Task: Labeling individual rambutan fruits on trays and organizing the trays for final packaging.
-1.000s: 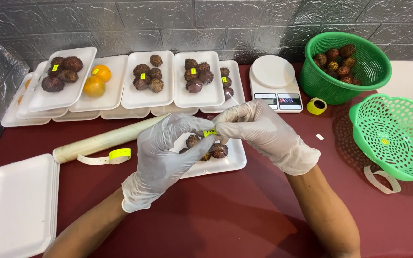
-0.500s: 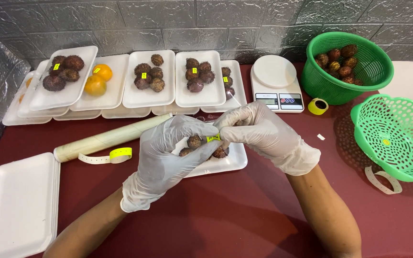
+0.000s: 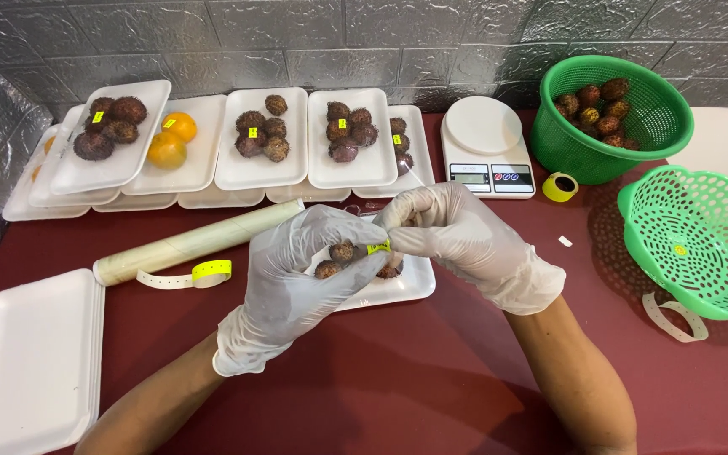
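Observation:
Both my hands wear thin white gloves and meet over a white foam tray point(image 3: 398, 291) of dark spiky fruits point(image 3: 344, 252) at the table's middle. My left hand point(image 3: 301, 278) covers the tray's left part, fingers curled over the fruits. My right hand point(image 3: 465, 240) pinches a small yellow sticker point(image 3: 378, 248) right above the fruits; the left fingertips touch it too. A strip of yellow stickers point(image 3: 204, 272) lies left of the tray beside a roll of clear film point(image 3: 195, 242).
Several filled foam trays point(image 3: 263, 160) line the back wall, one with oranges point(image 3: 170, 143). A white scale point(image 3: 486, 147), a sticker roll point(image 3: 559, 186), a green basket of fruits point(image 3: 608, 114) and another green basket point(image 3: 701, 244) stand right. Blank trays point(image 3: 27, 362) are stacked front left.
Both hands have shifted slightly over the tray. The yellow sticker stays pinched between the fingertips just above the fruits.

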